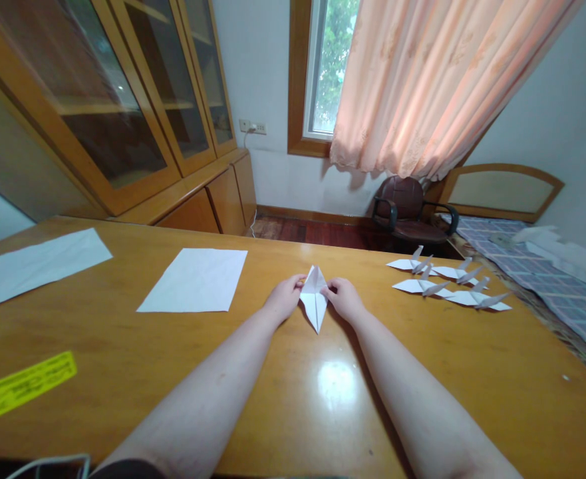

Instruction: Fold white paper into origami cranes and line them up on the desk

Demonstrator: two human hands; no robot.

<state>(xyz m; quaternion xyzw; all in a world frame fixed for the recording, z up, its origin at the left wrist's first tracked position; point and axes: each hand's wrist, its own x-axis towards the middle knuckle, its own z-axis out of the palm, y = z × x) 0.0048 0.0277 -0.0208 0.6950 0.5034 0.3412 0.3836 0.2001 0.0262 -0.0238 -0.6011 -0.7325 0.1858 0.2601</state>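
A partly folded white origami paper [315,307], shaped like a long diamond with a crease down its middle, is at the centre of the table between my hands. My left hand [285,297] pinches its left edge, and my right hand [344,298] has its fingers closed on the right edge. The lower point of the paper faces me, and its upper part stands in narrow flaps. To the right, several finished paper cranes [425,286] sit in two rows with their wings spread. A square white sheet [193,281] lies flat to the left of my hands.
Another white sheet [43,266] lies at the table's far left, above a yellow printed strip [23,387]. Beyond the wooden table [283,406] stand a glass-door cabinet [173,86], a brown armchair [402,207] and a bed [527,259]. A white cable [58,459] shows at lower left.
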